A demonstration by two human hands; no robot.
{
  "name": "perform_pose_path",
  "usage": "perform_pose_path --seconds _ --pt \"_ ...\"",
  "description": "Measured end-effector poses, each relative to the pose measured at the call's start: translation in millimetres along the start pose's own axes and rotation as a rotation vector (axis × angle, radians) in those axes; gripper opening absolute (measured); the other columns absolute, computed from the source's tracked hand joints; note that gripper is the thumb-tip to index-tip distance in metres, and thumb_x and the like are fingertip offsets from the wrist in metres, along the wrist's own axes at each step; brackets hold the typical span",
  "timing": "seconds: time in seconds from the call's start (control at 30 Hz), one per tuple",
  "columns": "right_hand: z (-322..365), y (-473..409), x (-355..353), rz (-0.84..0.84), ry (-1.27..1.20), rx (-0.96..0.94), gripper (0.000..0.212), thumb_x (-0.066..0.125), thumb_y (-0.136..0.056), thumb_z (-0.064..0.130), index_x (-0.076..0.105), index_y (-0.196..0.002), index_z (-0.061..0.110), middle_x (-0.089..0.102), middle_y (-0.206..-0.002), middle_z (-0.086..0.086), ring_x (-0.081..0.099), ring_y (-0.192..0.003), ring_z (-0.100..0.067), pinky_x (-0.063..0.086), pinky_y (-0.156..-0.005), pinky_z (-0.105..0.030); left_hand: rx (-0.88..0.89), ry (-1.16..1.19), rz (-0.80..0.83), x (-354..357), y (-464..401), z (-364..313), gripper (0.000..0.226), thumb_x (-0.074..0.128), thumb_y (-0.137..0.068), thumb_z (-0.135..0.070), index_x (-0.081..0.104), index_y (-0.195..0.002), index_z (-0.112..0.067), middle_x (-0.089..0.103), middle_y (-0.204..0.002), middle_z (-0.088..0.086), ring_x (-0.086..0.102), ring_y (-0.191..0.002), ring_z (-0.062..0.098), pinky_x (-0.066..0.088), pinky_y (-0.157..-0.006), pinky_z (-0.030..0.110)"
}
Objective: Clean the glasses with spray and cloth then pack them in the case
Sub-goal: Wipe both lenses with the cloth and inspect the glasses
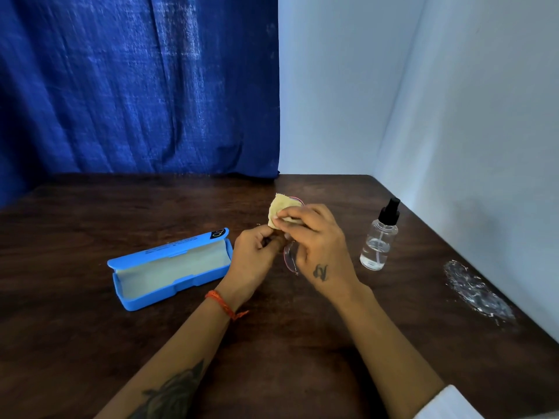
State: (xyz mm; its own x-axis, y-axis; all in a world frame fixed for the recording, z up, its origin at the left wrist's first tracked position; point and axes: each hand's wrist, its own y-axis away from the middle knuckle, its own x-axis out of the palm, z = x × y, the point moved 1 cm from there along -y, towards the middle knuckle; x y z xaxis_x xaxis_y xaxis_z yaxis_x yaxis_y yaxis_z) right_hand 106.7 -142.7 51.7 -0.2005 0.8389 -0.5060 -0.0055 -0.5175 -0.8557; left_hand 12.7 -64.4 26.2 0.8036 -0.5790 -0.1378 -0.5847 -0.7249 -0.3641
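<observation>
From the head camera, both hands are meeting above the middle of the dark wooden worktop [90,343]. The right hand [317,243] is pinching a small pale yellow cloth [279,211] between thumb and fingertips, and the cloth is folding over the far lens of the glasses [291,258]. The left hand [257,255] is curling its fingers around the glasses at their middle, holding them just off the worktop; the thin pinkish frame and near lens are showing in the gap between the two hands. How exactly the left fingers are lying on the frame is hidden.

The blue case [169,267] is lying open on the worktop, just beside the left hand and toward the left edge, its lid tilting back and its pale lining facing up. The clear spray bottle [379,237] with a black pump top is standing upright near the right edge, apart from the right hand. A whitish scuffed patch [478,291] is showing on the worktop close to the right edge. An orange thread band [225,303] is sitting on the left wrist.
</observation>
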Motion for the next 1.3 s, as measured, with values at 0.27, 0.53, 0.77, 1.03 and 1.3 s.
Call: perform_pose_path --seconds 0.27,0.53,0.77,1.03,1.3 --pt "-13.3 3.7 -11.1 -0.18 0.028 0.163 0.038 0.042 -0.065 -0.003 0.075 -0.082 0.005 0.071 -0.086 -0.005 0.054 -0.087 -0.018 0.042 -0.08 -0.013 0.021 0.035 0.015 -1.4 -0.1 -4.0 0.012 0.06 -0.086 -0.012 0.07 -0.081 -0.014 0.07 -0.082 0.009 0.064 -0.083 0.017 0.051 -0.079 0.031" --pt "4.0 -2.4 5.0 -0.057 0.017 0.011 0.039 0.045 -0.073 -0.003 0.072 -0.099 0.004 0.068 -0.102 -0.01 0.051 -0.098 -0.02 0.046 -0.089 -0.027 0.043 -0.045 0.01 -1.3 -0.4 0.1 0.014 0.058 -0.085 -0.007 0.068 -0.083 -0.017 0.068 -0.082 0.011 0.062 -0.076 0.02 0.05 -0.07 0.035" --pt "-3.4 1.4 -4.6 -0.106 -0.102 0.094 0.035 0.044 -0.067 0.001 0.076 -0.079 0.008 0.072 -0.086 -0.004 0.058 -0.087 -0.017 0.049 -0.079 -0.022 0.066 0.007 0.018 -4.2 -0.6 -3.9 0.02 0.058 -0.085 -0.003 0.069 -0.087 -0.019 0.07 -0.088 0.011 0.064 -0.085 0.02 0.051 -0.078 0.033" --pt "-22.0 -2.6 -18.5 -0.371 -0.403 0.71 0.054 0.055 -0.079 -0.011 0.061 -0.115 0.029 0.066 -0.098 0.004 0.062 -0.09 -0.009 0.05 -0.085 -0.022 0.036 0.043 0.013 -3.8 -0.6 -5.7 0.015 0.061 -0.084 -0.012 0.067 -0.075 -0.022 0.066 -0.073 -0.005 0.059 -0.075 0.003 0.046 -0.071 0.013" --pt "-2.2 -4.7 -7.2 -0.273 -0.071 0.234 0.042 0.053 -0.074 -0.011 0.069 -0.106 0.011 0.058 -0.1 -0.007 0.054 -0.092 -0.015 0.046 -0.081 -0.021 0.058 -0.005 0.028 -1.9 0.1 -3.1 0.009 0.062 -0.084 -0.017 0.069 -0.078 -0.016 0.068 -0.078 0.008 0.063 -0.077 0.022 0.051 -0.075 0.036"
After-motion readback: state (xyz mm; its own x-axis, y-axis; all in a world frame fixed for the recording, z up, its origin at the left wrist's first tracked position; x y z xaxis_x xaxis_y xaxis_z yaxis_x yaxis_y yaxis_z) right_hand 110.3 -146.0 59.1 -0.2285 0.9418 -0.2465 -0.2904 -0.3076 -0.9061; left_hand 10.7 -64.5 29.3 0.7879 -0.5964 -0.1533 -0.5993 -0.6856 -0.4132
